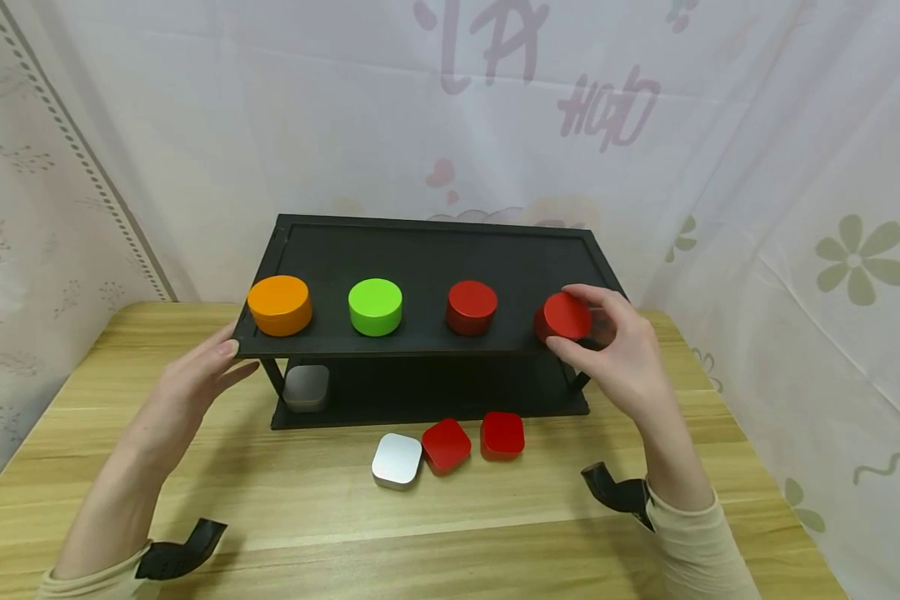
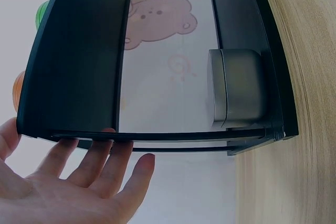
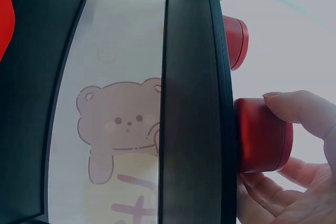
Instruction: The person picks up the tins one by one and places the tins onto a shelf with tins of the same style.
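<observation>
A black two-tier rack (image 1: 420,258) stands on the wooden table. My left hand (image 1: 193,375) holds its left front corner, the thumb at the upper board's edge and the fingers lower, by the end bar (image 2: 199,136). My right hand (image 1: 624,357) pinches a red round tin (image 1: 567,317) at the upper board's right end; in the right wrist view this tin (image 3: 262,136) touches the board. Along the same board, from the left, stand an orange round tin (image 1: 280,306), a green round tin (image 1: 375,307) and another red round tin (image 1: 472,308).
A silver square tin (image 1: 307,388) sits on the lower tier at the left. In front of the rack lie another silver square tin (image 1: 397,460) and two red square tins, one tilted (image 1: 446,446), one straighter (image 1: 502,435). A printed curtain (image 1: 345,125) hangs behind.
</observation>
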A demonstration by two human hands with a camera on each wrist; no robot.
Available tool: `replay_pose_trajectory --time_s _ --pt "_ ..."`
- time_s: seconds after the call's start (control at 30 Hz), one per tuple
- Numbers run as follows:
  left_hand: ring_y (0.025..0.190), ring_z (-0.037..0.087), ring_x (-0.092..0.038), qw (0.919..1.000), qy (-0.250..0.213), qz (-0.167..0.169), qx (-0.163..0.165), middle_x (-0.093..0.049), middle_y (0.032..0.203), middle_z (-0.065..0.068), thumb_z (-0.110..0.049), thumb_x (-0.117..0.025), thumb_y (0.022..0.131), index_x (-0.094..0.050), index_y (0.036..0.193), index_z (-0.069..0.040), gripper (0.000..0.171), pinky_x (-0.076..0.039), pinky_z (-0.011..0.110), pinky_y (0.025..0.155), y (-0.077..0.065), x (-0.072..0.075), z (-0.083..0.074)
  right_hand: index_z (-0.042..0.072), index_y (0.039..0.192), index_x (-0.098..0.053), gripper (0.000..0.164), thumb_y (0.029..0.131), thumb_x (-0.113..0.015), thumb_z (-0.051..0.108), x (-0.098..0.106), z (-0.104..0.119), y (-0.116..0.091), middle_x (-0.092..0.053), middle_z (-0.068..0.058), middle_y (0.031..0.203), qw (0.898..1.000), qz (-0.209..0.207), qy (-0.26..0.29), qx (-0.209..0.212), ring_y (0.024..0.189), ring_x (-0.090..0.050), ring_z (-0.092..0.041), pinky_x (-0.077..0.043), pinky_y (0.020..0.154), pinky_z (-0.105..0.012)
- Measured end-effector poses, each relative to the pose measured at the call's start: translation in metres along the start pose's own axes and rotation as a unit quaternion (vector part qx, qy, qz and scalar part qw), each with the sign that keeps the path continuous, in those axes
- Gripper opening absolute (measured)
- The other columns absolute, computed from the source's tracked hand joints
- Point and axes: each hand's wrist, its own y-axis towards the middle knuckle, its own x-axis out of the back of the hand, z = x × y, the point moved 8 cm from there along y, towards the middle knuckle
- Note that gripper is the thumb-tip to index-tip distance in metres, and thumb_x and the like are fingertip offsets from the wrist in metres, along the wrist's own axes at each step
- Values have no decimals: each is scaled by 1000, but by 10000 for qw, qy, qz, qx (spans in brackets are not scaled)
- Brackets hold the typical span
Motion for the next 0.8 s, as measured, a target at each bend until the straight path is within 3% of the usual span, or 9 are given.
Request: replay_pose_trajectory --time_s 0.43,0.8 --pt "137 0 -32 10000 4 -43 42 -32 154 -5 -19 -28 104 -31 148 -14 45 -37 15 99 0 1 1 28 130 -53 56 79 -76 28 1 -8 8 -56 5 125 10000 21 -10 -93 101 -56 -9 -49 84 -14" --pt "137 1 -33 9997 180 -79 140 -31 155 -4 -22 -27 104 -31 148 -17 45 -36 14 99 0 1 3 27 131 -53 58 79 -76 29 -1 -14 14 -58 5 124 9998 55 83 -173 100 -55 -9 -50 84 -23"
